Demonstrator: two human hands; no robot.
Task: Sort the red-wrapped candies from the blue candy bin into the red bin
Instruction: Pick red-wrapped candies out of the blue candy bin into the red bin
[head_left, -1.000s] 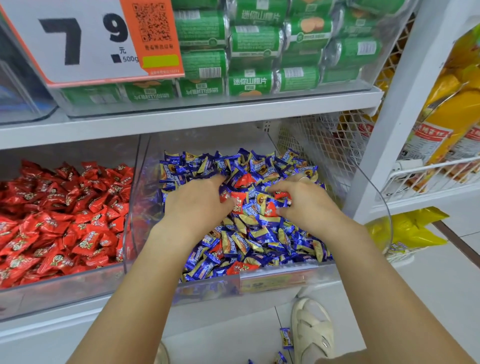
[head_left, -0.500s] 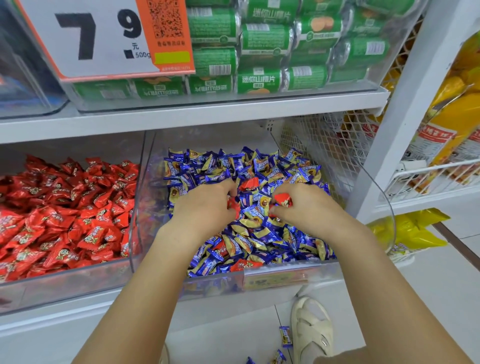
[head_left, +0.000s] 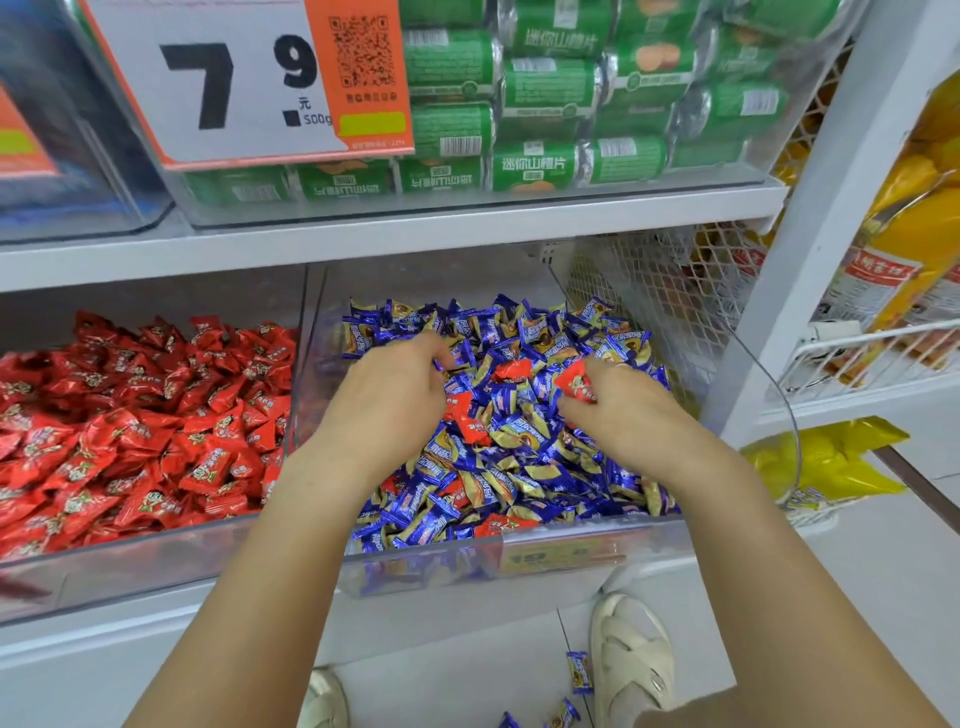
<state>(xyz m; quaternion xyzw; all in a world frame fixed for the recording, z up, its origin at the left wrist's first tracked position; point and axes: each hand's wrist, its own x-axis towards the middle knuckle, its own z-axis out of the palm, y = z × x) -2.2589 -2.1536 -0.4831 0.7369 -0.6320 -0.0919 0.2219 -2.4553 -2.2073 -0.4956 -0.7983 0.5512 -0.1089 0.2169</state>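
**Both hands deep in the blue bin, one red candy already lifted**

Compared with half a second ago, the left hand (head_left: 387, 400) has reached further back into the pile, and the right hand (head_left: 618, 410) has raised its red candy (head_left: 575, 383) a little above the blue ones. The right fingers pinch this red-wrapped candy at its lower edge, so the wrapper stands up from the hand, with its long axis tilted upward and to the left and its printed face turned toward the camera. The left hand lies palm down with curled fingers over the blue candies (head_left: 519, 467); whether it holds something underneath I cannot tell, because the back of the hand hides it.

Both hands work in the blue bin (head_left: 519, 558) because the stray red pieces are mixed in there. One more stray red candy (head_left: 511, 370) lies flat between the hands, and another (head_left: 501, 525) lies near the front wall (a few more red corners show through the pile). The red bin (head_left: 130, 566) stands just beside, on the left, sharing a clear wall, so in my judgement the carry across will be short.

On the floor below, a dropped blue candy (head_left: 578, 673) lies beside a white sandal (head_left: 631, 654). Above, a price sign (head_left: 234, 83) hangs before green packets (head_left: 550, 93).
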